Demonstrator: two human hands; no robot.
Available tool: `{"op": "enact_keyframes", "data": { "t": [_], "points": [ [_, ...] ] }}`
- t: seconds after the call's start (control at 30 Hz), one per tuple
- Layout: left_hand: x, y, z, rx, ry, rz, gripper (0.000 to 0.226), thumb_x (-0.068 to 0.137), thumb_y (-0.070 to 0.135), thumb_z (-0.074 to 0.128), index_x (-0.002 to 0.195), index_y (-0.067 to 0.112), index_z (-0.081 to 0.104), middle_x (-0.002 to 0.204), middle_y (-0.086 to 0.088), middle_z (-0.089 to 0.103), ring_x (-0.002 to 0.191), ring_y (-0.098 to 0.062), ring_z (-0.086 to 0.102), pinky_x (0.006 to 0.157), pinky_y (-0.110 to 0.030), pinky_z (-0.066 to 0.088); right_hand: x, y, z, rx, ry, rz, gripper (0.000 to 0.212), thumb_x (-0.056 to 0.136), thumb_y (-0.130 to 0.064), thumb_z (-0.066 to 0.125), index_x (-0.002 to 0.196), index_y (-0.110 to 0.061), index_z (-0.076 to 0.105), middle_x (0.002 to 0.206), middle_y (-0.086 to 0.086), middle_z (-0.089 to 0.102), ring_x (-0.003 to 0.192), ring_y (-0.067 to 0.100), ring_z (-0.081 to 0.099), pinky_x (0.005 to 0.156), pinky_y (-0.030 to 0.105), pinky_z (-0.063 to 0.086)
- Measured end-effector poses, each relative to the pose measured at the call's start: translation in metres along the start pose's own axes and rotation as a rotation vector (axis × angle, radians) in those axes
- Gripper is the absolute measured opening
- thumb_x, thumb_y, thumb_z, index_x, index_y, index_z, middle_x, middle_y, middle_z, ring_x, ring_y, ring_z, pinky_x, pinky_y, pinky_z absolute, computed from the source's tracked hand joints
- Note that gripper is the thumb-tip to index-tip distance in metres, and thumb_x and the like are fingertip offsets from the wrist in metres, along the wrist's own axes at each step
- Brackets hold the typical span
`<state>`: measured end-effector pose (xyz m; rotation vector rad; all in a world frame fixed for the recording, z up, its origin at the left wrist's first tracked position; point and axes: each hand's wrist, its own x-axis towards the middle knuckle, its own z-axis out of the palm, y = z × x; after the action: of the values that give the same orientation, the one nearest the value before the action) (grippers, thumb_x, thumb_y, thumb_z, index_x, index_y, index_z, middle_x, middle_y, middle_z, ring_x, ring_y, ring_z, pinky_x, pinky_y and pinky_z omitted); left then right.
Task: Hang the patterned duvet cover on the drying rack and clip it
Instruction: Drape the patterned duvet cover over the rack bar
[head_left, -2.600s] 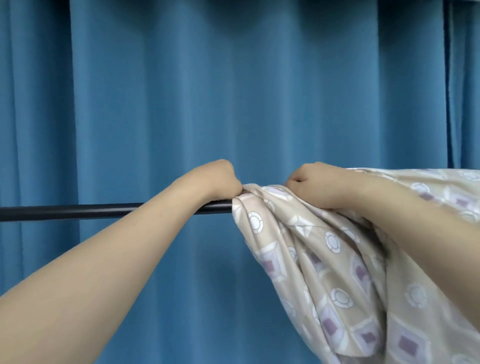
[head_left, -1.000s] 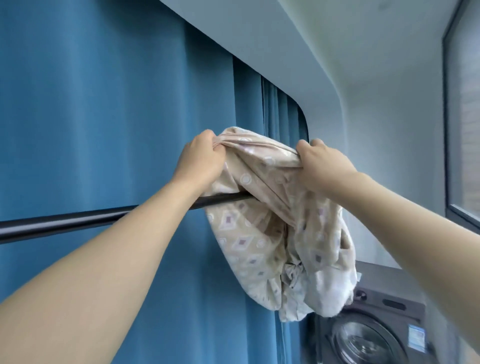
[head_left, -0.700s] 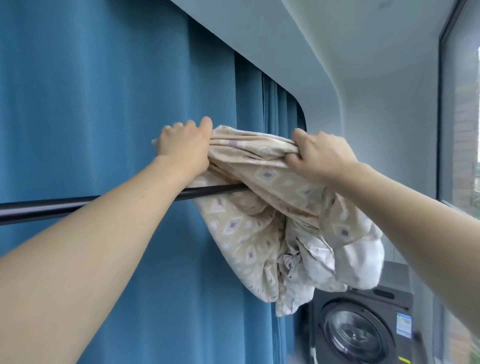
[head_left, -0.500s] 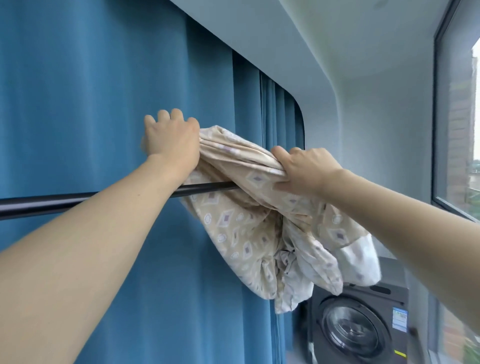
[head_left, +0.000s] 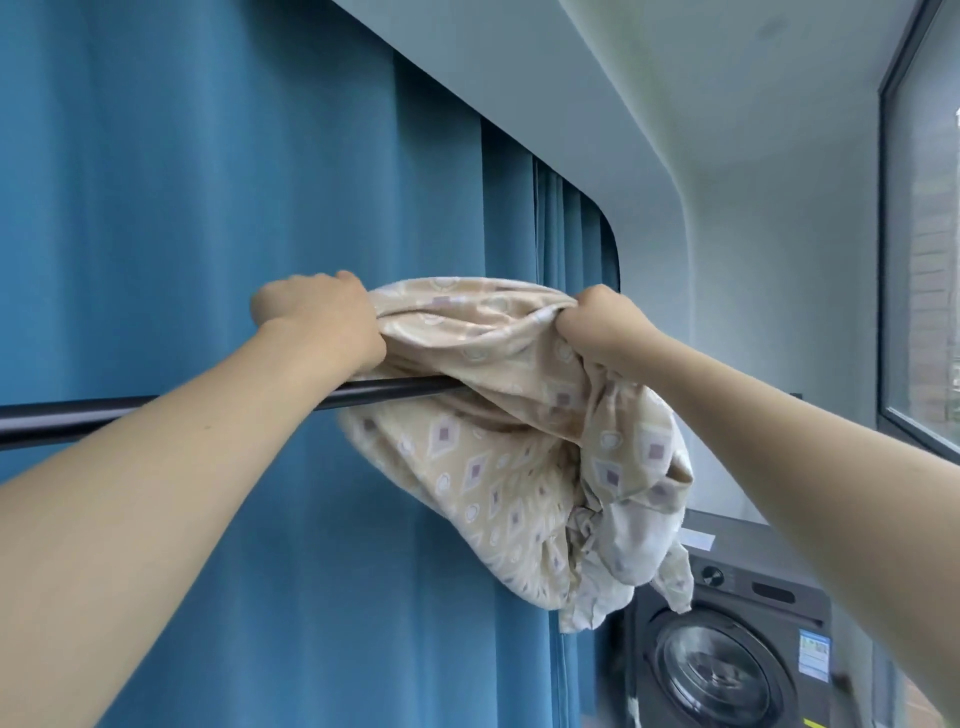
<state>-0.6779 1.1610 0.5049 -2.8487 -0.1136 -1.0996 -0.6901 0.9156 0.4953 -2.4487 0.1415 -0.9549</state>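
Beige patterned fabric fills the middle of the head view: the duvet cover (head_left: 498, 447) is bunched over the dark rack bar (head_left: 379, 391), its bulk sagging below and to the right. Your left hand (head_left: 317, 317) is clenched on the cover's left end above the bar, and your right hand (head_left: 602, 330) grips a gathered fold at the top. Blue curtains (head_left: 208, 208) hang behind; a dark washing machine (head_left: 727, 639) stands low right.

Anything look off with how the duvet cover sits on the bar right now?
Yes. The duvet cover is bunched in a crumpled wad at one spot on the bar, not spread along it. The left hand and right hand grip it close together. No clips are visible.
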Motion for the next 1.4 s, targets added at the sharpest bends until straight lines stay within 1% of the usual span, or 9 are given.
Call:
{"op": "enact_keyframes", "data": {
  "t": [0.23, 0.33, 0.43, 0.57, 0.67, 0.83, 1.07, 1.23, 1.4],
  "points": [
    [-0.012, 0.007, 0.008, -0.312, -0.401, 0.233, 0.024, 0.092, 0.030, 0.040, 0.083, 0.015, 0.056, 0.070, -0.007, 0.059, 0.052, -0.022, 0.055, 0.047, -0.025, 0.039, 0.006, -0.054, -0.030, 0.390, 0.088, -0.038, 0.014, 0.080, -0.013, 0.042, 0.086, -0.010, 0.055, 0.063, 0.003, 0.044, 0.050, 0.019, 0.040, 0.045, 0.020, 0.032],
    [-0.013, 0.012, 0.006, -0.307, -0.407, 0.195, 0.025, 0.094, 0.027, 0.038, 0.084, 0.009, 0.052, 0.070, -0.007, 0.055, 0.058, -0.024, 0.056, 0.052, -0.027, 0.041, 0.001, -0.060, -0.044, 0.416, 0.020, -0.074, 0.020, 0.080, -0.011, 0.051, 0.095, -0.004, 0.062, 0.066, 0.009, 0.053, 0.052, 0.024, 0.050, 0.048, 0.027, 0.044],
    [-0.004, 0.007, 0.013, -0.231, -0.351, 0.142, 0.027, 0.093, 0.033, 0.037, 0.104, 0.015, 0.054, 0.103, -0.010, 0.058, 0.103, -0.033, 0.061, 0.084, -0.038, 0.050, -0.014, -0.050, -0.046, 0.373, -0.380, -0.193, 0.023, 0.084, -0.014, 0.067, 0.107, -0.010, 0.064, 0.097, 0.011, 0.071, 0.087, 0.028, 0.070, 0.078, 0.037, 0.058],
    [0.008, 0.005, 0.024, -0.321, -0.280, 0.191, 0.030, 0.088, 0.029, 0.043, 0.113, 0.017, 0.054, 0.133, -0.014, 0.052, 0.117, -0.033, 0.052, 0.099, -0.043, 0.044, -0.030, -0.010, -0.031, 0.251, -0.943, -0.110, 0.033, 0.094, -0.015, 0.060, 0.126, -0.011, 0.059, 0.124, 0.007, 0.064, 0.109, 0.021, 0.063, 0.100, 0.039, 0.048],
    [0.007, 0.012, 0.021, -0.478, -0.312, 0.370, 0.036, 0.089, 0.040, 0.050, 0.125, 0.039, 0.048, 0.141, 0.002, 0.038, 0.134, -0.024, 0.033, 0.109, -0.043, 0.032, -0.025, 0.038, -0.013, 0.065, -0.744, 0.033, 0.032, 0.097, -0.016, 0.055, 0.129, -0.015, 0.058, 0.130, 0.004, 0.060, 0.115, 0.024, 0.060, 0.101, 0.042, 0.047],
    [-0.011, 0.035, 0.003, -0.733, -0.632, 0.494, 0.041, 0.069, 0.040, 0.057, 0.110, 0.045, 0.059, 0.117, 0.015, 0.057, 0.111, -0.010, 0.054, 0.099, -0.035, 0.043, -0.014, 0.111, 0.011, -0.126, -0.582, 0.272, 0.048, 0.096, -0.023, 0.053, 0.142, -0.015, 0.042, 0.142, 0.008, 0.046, 0.120, 0.027, 0.052, 0.098, 0.046, 0.049],
    [-0.006, 0.111, 0.037, -0.078, 0.003, 0.619, 0.043, 0.085, 0.050, 0.047, 0.124, 0.031, 0.050, 0.126, 0.002, 0.051, 0.119, -0.023, 0.044, 0.101, -0.045, 0.035, 0.013, 0.168, 0.052, 0.046, -0.514, 0.405, 0.054, 0.093, -0.028, 0.056, 0.143, -0.016, 0.038, 0.139, 0.009, 0.044, 0.121, 0.028, 0.049, 0.097, 0.044, 0.048],
    [0.006, 0.176, 0.054, -0.015, -0.004, 0.626, 0.046, 0.086, 0.042, 0.049, 0.128, 0.025, 0.050, 0.126, -0.004, 0.050, 0.119, -0.027, 0.041, 0.102, -0.044, 0.034, 0.043, 0.207, 0.074, 0.285, -0.259, 0.518, 0.053, 0.093, -0.017, 0.056, 0.141, -0.004, 0.038, 0.140, 0.014, 0.046, 0.115, 0.029, 0.051, 0.083, 0.032, 0.045],
    [0.002, 0.247, 0.106, 0.127, 0.024, 0.681, 0.063, 0.080, 0.057, 0.053, 0.133, 0.023, 0.048, 0.139, -0.007, 0.040, 0.127, -0.029, 0.032, 0.108, -0.045, 0.024, 0.080, 0.253, 0.093, 0.743, -0.319, 0.727, 0.036, 0.089, -0.021, 0.060, 0.120, -0.015, 0.043, 0.117, 0.010, 0.049, 0.106, 0.033, 0.055, 0.086, 0.043, 0.051]
  ]
}}
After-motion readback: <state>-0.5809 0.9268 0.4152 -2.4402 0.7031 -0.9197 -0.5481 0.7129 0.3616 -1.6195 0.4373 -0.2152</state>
